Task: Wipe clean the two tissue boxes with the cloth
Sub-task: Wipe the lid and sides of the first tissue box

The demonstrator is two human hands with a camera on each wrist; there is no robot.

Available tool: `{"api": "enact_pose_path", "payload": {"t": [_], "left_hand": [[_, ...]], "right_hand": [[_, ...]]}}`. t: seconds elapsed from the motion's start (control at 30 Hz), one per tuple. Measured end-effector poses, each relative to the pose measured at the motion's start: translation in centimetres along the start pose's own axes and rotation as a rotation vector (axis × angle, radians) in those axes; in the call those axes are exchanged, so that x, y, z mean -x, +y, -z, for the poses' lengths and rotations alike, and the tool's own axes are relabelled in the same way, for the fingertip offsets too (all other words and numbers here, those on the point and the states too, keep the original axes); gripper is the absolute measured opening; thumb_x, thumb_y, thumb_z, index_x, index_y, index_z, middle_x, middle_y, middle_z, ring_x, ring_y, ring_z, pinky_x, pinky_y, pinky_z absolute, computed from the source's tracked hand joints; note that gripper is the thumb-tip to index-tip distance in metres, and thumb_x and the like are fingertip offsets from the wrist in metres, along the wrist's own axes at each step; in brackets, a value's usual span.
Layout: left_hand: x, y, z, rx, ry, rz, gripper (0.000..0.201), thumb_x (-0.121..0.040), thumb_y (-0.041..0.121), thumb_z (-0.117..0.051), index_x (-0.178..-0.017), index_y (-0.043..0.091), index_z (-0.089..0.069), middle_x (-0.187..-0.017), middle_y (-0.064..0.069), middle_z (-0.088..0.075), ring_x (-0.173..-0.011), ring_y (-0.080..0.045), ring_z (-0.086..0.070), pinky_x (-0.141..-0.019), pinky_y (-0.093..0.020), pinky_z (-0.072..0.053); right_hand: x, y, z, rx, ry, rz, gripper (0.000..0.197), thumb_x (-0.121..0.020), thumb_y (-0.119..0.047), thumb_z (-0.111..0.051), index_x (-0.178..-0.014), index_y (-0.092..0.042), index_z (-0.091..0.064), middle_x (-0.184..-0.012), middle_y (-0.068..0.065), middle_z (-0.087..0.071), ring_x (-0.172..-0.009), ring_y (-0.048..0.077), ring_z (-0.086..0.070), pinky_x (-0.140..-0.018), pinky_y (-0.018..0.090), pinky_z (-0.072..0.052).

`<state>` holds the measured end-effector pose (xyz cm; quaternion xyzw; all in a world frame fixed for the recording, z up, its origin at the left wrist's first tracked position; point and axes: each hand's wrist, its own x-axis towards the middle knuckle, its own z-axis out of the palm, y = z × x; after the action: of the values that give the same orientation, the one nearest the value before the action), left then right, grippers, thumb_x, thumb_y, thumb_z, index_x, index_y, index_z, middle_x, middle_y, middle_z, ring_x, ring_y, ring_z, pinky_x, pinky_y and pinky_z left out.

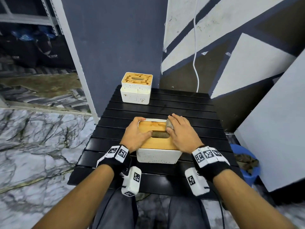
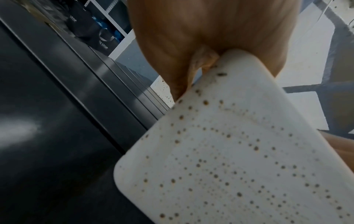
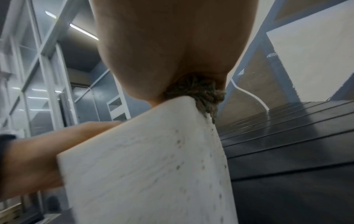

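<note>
The near tissue box [image 1: 158, 155], white with a wooden lid, stands in the middle of the black slatted table [image 1: 189, 104]. My left hand [image 1: 137, 133] grips its left side, fingers curled over the far-left rim and thumb at the lid slot. My right hand [image 1: 180, 131] holds a bunched grey-brown cloth [image 1: 170, 125] against the lid's far-right part. In the left wrist view the box wall [image 2: 239, 151] is dotted with brown specks. The right wrist view shows the cloth [image 3: 203, 94] squeezed between palm and box [image 3: 143, 166]. The far tissue box [image 1: 136, 87], stained brown, stands at the table's back edge.
A blue bucket [image 1: 245, 161] with something brown in it stands on the floor at the right, beside a white panel [image 1: 280, 121]. A white cable [image 1: 196, 63] hangs down the wall behind the table. Marble floor lies to the left.
</note>
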<state>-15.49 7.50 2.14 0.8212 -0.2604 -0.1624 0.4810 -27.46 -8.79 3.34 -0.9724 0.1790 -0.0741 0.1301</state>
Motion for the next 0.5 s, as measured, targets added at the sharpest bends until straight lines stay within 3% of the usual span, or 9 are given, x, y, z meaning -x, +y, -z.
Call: {"api": "enact_pose_path", "payload": {"t": [0.1,0.23,0.33,0.5], "left_hand": [[-0.1,0.0,-0.4,0.005,0.031,-0.009,0.057,-0.084,0.023,-0.075,-0.133,0.018,-0.046,-0.122,-0.003,-0.056,-0.109,-0.018,-0.053,-0.088,-0.025,-0.042],[-0.3,-0.2,-0.8,0.028,0.059,0.004,0.059,-0.083,0.024,-0.075,-0.134,0.018,-0.044,-0.124,-0.005,-0.057,-0.111,-0.02,-0.056,-0.095,-0.031,-0.047],[-0.2,-0.2,-0.8,0.049,0.058,0.005,0.058,-0.084,0.023,-0.074,-0.134,0.018,-0.044,-0.122,-0.004,-0.057,-0.108,-0.019,-0.056,-0.089,-0.027,-0.046],[0.0,-0.2,-0.1,0.028,-0.003,-0.022,0.057,-0.085,0.025,-0.073,-0.133,0.02,-0.043,-0.122,-0.003,-0.054,-0.108,-0.017,-0.055,-0.087,-0.025,-0.045]], "right_hand": [[-0.9,0.3,-0.2,-0.039,-0.012,-0.004,0.054,-0.1,-0.039,-0.034,-0.148,-0.019,-0.024,-0.155,0.001,-0.023,-0.142,0.022,-0.016,-0.118,0.036,-0.015],[3.4,-0.4,0.0,-0.144,0.047,0.083,0.051,-0.099,-0.038,-0.036,-0.145,-0.017,-0.031,-0.149,-0.002,-0.031,-0.139,0.019,-0.021,-0.118,0.033,-0.015],[6.0,-0.8,0.1,-0.142,0.035,0.092,0.052,-0.099,-0.04,-0.036,-0.146,-0.02,-0.03,-0.15,-0.007,-0.029,-0.14,0.013,-0.019,-0.118,0.034,-0.019],[2.5,-0.3,0.4,-0.063,0.003,0.058,0.053,-0.1,-0.038,-0.034,-0.148,-0.018,-0.023,-0.156,-0.001,-0.02,-0.143,0.018,-0.015,-0.116,0.026,-0.007]]}}
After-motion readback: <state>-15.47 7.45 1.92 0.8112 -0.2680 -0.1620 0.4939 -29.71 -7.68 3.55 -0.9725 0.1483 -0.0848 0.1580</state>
